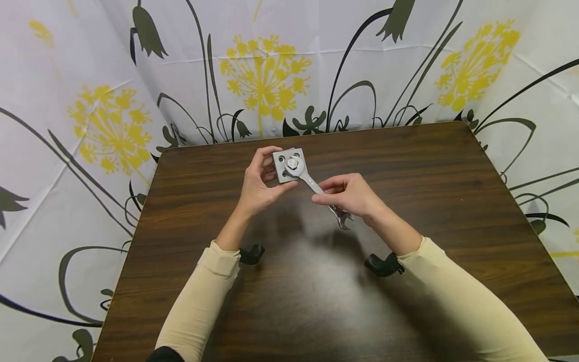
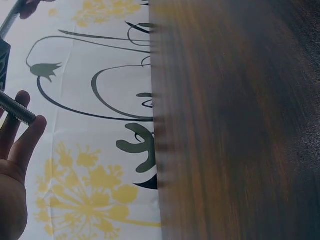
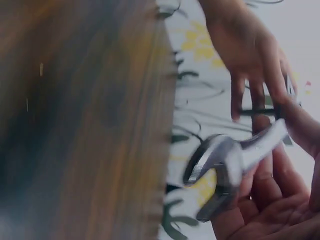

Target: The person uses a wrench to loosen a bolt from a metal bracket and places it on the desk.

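Observation:
Above the table, the left hand (image 1: 261,186) grips a square grey metal block (image 1: 280,173) with several holes. A bolt head (image 1: 292,164) sits on the block's face, inside one end of a silver wrench (image 1: 312,184). The threaded bolt shank (image 2: 19,110) sticks out of the block's back, beside the left hand's fingers (image 2: 32,135). The right hand (image 1: 350,195) pinches the wrench handle between thumb and fingers. Below that hand hangs the wrench's open end, large in the right wrist view, where the right hand (image 3: 280,215) is behind the wrench (image 3: 235,155).
A brown wood-grain table (image 1: 203,201) lies under both hands. Behind it hangs a white curtain (image 1: 190,75) with yellow and dark green flower prints. Black wrist-worn devices stick out at the left wrist (image 1: 252,254) and the right wrist (image 1: 382,265).

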`<state>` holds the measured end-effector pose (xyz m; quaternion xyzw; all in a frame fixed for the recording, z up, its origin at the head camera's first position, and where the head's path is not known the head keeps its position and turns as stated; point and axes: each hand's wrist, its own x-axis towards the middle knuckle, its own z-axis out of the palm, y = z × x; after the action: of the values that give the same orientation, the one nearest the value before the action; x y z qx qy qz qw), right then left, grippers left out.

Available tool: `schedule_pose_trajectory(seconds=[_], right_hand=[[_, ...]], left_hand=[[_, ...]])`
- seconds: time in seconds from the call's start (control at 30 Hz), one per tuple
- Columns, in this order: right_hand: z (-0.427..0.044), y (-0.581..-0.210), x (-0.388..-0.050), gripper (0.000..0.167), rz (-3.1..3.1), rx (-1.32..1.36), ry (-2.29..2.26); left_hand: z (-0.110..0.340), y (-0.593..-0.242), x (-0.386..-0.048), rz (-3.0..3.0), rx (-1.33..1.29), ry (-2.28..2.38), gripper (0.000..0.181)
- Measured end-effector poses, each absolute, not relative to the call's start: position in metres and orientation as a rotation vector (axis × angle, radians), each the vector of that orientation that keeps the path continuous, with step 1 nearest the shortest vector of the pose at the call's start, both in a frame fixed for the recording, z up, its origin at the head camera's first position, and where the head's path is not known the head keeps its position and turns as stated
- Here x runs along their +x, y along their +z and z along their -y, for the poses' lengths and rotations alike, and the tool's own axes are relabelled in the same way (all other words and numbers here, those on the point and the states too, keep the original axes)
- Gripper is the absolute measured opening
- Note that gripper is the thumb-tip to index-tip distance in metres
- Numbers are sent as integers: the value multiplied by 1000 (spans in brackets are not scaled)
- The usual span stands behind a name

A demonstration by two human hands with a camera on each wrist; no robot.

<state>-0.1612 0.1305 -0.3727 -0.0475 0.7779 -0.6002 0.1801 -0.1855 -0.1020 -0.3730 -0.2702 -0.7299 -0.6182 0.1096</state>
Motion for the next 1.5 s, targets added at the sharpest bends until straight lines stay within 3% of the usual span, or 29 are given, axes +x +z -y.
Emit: schedule_pose_trajectory(seconds=[0.43, 0.8, 1.07, 1.23, 1.5], right_hand=[[-139, -339, -194, 24, -2987, -373, -904], [-125, -318, -233, 33, -3272, -926, -386], [-118, -318, -246, 28, -3389, -1343, -212], [-126, -321, -241, 23, -3432, -1189, -313], [-149, -326, -220, 23, -3232, -535, -674]], left_hand=[[102, -372, -186, 2149, -861, -1845, 70], [97, -373, -184, 2145, -915, -1916, 70], [96, -378, -182, 2176, -892, -1929, 71], [98, -377, -183, 2162, -877, -1924, 71], [105, -375, -186, 2154, -828, -1868, 70]])
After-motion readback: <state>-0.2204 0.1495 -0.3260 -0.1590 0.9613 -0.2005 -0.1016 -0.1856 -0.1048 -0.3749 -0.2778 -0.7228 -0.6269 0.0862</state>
